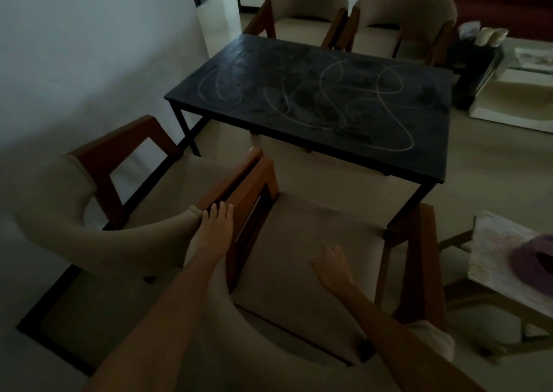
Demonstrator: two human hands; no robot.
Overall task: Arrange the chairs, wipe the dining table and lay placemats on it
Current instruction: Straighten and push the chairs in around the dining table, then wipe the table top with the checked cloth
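Left hand (216, 227) flat, fingers straight, resting on the wooden armrest (254, 182) of the near chair (299, 257). Right hand (333, 267) spread loose over that chair's seat, holding nothing. Second chair (119, 212) just beside on the left. Dark worktop (314, 101) ahead, two more chairs (353, 17) at its far side.

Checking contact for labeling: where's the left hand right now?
Head view, lower centre: the left hand rests with straight fingers on the wooden armrests where the two near chairs meet, short of the dining table.
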